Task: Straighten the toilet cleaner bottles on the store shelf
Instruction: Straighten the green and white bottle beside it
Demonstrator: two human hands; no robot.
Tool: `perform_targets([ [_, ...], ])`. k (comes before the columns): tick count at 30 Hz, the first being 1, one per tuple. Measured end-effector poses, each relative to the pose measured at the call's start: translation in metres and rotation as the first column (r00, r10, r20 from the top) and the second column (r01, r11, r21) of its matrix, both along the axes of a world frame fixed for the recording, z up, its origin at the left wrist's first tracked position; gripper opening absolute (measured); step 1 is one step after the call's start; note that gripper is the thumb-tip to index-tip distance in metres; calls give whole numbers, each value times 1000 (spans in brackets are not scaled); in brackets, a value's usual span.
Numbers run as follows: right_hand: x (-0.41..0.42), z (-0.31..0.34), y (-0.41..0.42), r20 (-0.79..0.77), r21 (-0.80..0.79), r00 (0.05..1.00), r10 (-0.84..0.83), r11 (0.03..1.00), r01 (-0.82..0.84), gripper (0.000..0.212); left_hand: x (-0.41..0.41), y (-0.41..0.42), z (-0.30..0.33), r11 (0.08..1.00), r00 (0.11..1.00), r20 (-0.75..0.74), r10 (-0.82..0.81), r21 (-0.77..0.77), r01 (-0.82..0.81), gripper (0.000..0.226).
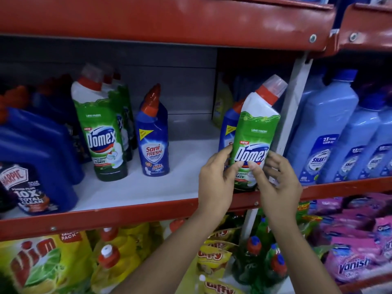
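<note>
A green and white Domex toilet cleaner bottle [257, 124] with a red collar stands at the right end of the white shelf [148, 187], tilted slightly right. My left hand [216, 183] grips its lower left side and my right hand [275, 183] its lower right side, thumbs on the label. Behind it a blue Sani Fresh bottle [228, 128] is partly hidden. Further left stands another blue Sani Fresh bottle [153, 136], upright. A row of Domex bottles [101, 134] stands left of that, one behind the other.
Large blue Harpic jugs [36, 158] fill the shelf's left end. A white upright post [294, 102] stands right of the held bottle, with pale blue Shakti bottles [331, 136] beyond it. Red shelf edges run above and below. Vim pouches [42, 262] and Vanish packs [354, 262] lie on the lower shelf.
</note>
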State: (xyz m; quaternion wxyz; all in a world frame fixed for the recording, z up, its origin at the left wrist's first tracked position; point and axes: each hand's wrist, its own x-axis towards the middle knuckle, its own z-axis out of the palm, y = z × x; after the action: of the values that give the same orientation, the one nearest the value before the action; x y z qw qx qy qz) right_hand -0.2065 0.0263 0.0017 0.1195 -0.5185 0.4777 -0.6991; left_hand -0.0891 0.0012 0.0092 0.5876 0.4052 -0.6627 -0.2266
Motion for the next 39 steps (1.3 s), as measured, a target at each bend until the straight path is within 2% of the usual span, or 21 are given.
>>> perform_targets([
  [9, 68, 9, 3, 30, -44, 991, 128, 991, -126, 33, 70, 15, 10, 996, 998, -37, 57, -71, -60, 38],
  [23, 216, 7, 1, 42, -17, 926, 374, 927, -374, 33, 218, 46, 7, 947, 951, -42, 306, -90, -308, 39],
  [30, 242, 5, -1, 25, 18, 901, 433, 901, -433, 42, 244, 47, 1, 927, 931, -18, 366, -81, -366, 39],
  [39, 247, -1, 1, -23, 52, 911, 413, 910, -411, 43, 241, 53, -8, 910, 912, -44, 408, -64, -410, 42],
])
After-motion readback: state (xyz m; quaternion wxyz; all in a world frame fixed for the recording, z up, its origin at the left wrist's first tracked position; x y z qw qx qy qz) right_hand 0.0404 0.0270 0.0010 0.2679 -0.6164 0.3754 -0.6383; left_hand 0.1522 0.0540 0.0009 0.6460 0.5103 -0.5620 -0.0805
